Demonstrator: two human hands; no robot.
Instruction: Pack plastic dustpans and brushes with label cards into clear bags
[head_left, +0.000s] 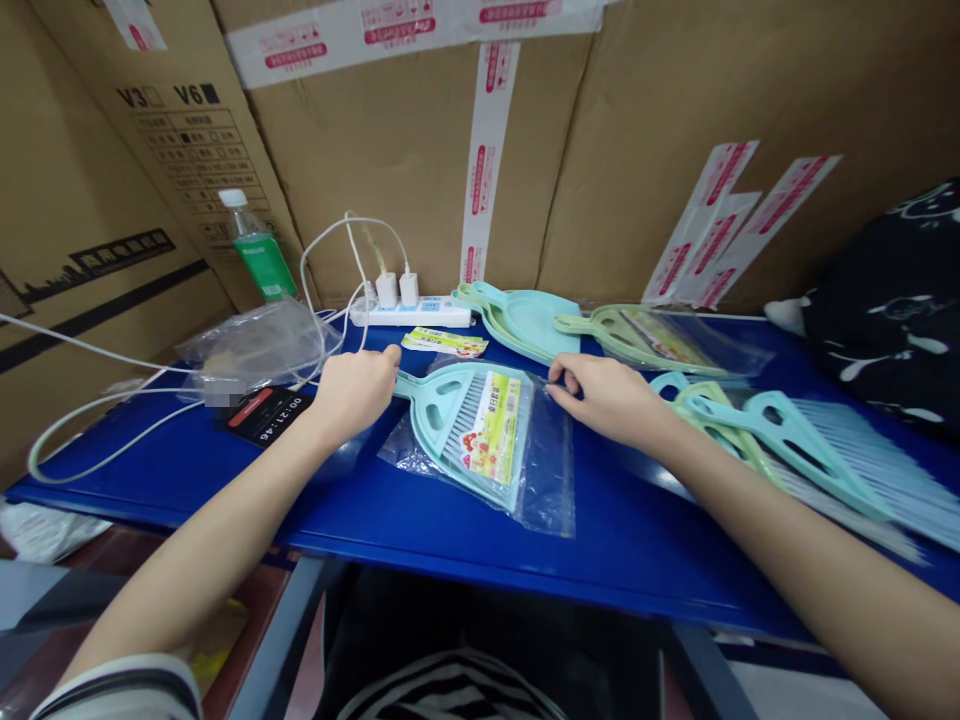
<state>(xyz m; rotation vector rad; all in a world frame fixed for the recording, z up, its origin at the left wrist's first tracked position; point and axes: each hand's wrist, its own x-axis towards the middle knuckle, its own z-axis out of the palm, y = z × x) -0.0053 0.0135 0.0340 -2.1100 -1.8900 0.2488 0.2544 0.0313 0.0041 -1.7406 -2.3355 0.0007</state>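
Note:
A light blue dustpan and brush set (pixel 457 425) with a yellow label card lies partly inside a clear plastic bag (pixel 551 470) on the blue table (pixel 630 540). My left hand (pixel 356 390) is closed round the set's handle at the bag's left end. My right hand (pixel 600 392) pinches the bag's upper right edge with curled fingers. Both forearms reach in from the bottom of the view.
Stacked blue and green dustpans (pixel 525 320) lie behind, loose brushes (pixel 795 440) at the right. A power strip (pixel 412 312) with chargers and white cables, a green bottle (pixel 259 250), a pile of clear bags (pixel 259 345) and a timer (pixel 270 412) sit at the left. Cardboard boxes (pixel 675 130) wall the back.

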